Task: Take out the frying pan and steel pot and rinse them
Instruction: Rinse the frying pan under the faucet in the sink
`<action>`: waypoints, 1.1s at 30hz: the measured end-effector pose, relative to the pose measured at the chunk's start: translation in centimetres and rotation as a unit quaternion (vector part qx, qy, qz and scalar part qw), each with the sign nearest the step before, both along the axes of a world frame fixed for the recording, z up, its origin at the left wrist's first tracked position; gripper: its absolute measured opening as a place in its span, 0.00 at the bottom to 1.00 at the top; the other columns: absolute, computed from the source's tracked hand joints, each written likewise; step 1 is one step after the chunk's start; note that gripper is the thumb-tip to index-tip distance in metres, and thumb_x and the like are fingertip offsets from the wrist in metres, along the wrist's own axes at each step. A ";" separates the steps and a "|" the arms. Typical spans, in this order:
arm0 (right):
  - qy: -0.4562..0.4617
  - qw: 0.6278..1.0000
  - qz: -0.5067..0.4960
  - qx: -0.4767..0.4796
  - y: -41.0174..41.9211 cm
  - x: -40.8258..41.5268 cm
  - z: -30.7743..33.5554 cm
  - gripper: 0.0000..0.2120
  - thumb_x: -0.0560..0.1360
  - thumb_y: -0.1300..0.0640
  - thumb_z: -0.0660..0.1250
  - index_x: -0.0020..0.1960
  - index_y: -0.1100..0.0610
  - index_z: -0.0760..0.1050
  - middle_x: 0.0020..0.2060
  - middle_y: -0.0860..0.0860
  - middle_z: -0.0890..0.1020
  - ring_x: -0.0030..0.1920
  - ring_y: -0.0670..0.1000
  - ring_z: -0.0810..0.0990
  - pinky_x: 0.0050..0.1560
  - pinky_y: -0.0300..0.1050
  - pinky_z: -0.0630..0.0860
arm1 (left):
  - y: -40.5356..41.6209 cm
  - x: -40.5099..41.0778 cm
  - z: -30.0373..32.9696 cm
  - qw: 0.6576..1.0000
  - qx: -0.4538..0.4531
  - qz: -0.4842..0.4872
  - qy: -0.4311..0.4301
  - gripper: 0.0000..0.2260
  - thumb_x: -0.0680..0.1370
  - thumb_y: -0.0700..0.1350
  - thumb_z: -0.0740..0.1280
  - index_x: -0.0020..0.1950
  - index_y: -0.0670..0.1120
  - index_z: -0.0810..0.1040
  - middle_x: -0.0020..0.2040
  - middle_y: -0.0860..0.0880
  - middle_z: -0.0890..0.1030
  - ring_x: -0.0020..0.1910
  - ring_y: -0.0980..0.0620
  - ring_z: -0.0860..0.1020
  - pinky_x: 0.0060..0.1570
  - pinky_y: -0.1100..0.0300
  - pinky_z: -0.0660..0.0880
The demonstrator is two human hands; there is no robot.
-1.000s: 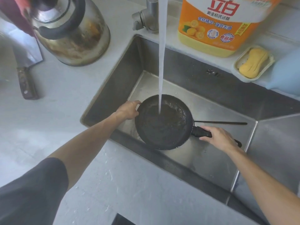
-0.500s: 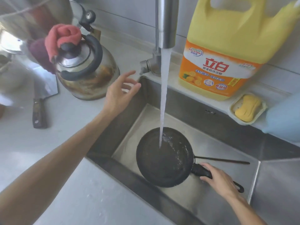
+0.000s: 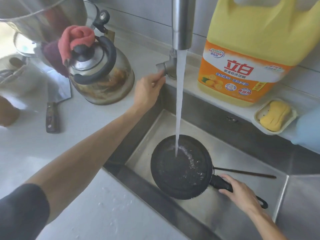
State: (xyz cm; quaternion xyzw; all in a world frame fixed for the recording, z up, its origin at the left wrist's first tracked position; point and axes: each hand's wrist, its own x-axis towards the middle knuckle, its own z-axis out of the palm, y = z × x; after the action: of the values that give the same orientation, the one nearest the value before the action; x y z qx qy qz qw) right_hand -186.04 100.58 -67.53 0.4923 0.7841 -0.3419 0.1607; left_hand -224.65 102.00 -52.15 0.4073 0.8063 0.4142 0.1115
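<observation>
A black frying pan (image 3: 180,168) sits in the steel sink (image 3: 242,213) under a running stream of water from the tap (image 3: 181,23). Water pools and bubbles inside the pan. My right hand (image 3: 240,191) grips the pan's black handle. My left hand (image 3: 149,89) is up at the sink's back left corner, its fingers pinching the tap lever (image 3: 161,67). A large steel pot (image 3: 43,16) stands at the top left, partly cut off by the frame edge.
A stained kettle (image 3: 102,77) with a red cloth on its lid stands left of the tap. A cleaver (image 3: 53,104) lies on the counter. A yellow detergent jug (image 3: 245,54) and a soap dish (image 3: 275,116) sit behind the sink. A thin dark stick (image 3: 245,173) lies in the sink.
My left hand left the pan's rim, rose over the counter and now holds the tap lever. My right hand stays on the pan handle. The view has tilted upward.
</observation>
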 end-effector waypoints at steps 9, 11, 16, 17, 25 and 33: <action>0.005 0.997 0.079 0.016 0.0 0.1 -0.5 0.24 0.73 0.46 0.67 0.66 0.43 0.63 0.60 0.42 0.78 0.54 0.51 0.80 0.49 0.45 0.74 | -5.4 0.2 -4.8 0.991 -0.073 -0.090 -0.070 0.22 0.77 0.50 0.65 0.71 0.57 0.65 0.58 0.50 0.78 0.54 0.55 0.78 0.55 0.62 0.73; 0.007 0.996 0.086 0.011 0.2 0.0 -0.4 0.24 0.74 0.46 0.65 0.68 0.41 0.62 0.57 0.45 0.79 0.53 0.52 0.80 0.48 0.45 0.74 | -8.0 0.6 -8.5 0.932 -0.306 -0.187 -0.046 0.23 0.77 0.51 0.65 0.72 0.57 0.64 0.69 0.49 0.72 0.66 0.50 0.72 0.66 0.57 0.67; 0.036 0.998 0.059 -0.012 0.4 0.2 -0.4 0.23 0.74 0.48 0.67 0.66 0.38 0.65 0.54 0.43 0.80 0.52 0.50 0.79 0.49 0.44 0.73 | -9.9 2.2 -13.5 0.757 -0.550 -0.352 -0.012 0.23 0.78 0.46 0.64 0.73 0.51 0.66 0.68 0.46 0.73 0.67 0.45 0.71 0.63 0.57 0.66; 0.045 0.998 0.050 -0.014 0.4 0.3 -0.4 0.23 0.73 0.49 0.68 0.65 0.38 0.66 0.53 0.44 0.81 0.52 0.50 0.79 0.50 0.45 0.73 | -9.8 2.4 -13.8 0.759 -0.546 -0.353 0.004 0.22 0.77 0.44 0.64 0.72 0.50 0.67 0.66 0.45 0.74 0.64 0.45 0.73 0.61 0.58 0.68; 0.128 0.983 0.006 0.129 -0.8 1.0 0.8 0.26 0.68 0.53 0.74 0.64 0.44 0.74 0.46 0.49 0.84 0.45 0.55 0.81 0.44 0.46 0.72 | -10.4 2.9 -14.5 0.855 -0.424 -0.283 0.091 0.27 0.75 0.42 0.67 0.72 0.53 0.65 0.65 0.47 0.76 0.63 0.46 0.74 0.58 0.56 0.71; 0.142 0.882 0.039 0.447 -0.9 3.0 9.4 0.16 0.74 0.53 0.68 0.61 0.50 0.77 0.38 0.50 0.80 0.35 0.55 0.78 0.41 0.46 0.69 | -12.6 3.1 -9.4 0.930 -0.093 -0.240 0.263 0.20 0.76 0.52 0.66 0.68 0.50 0.73 0.52 0.48 0.81 0.49 0.49 0.76 0.35 0.56 0.78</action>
State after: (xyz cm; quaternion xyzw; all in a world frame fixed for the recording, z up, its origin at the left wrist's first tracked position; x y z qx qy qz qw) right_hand -183.06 99.70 -58.11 0.4271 0.8867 -0.0153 -0.1765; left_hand -221.51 89.42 -61.57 0.6711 0.7197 0.1756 0.0289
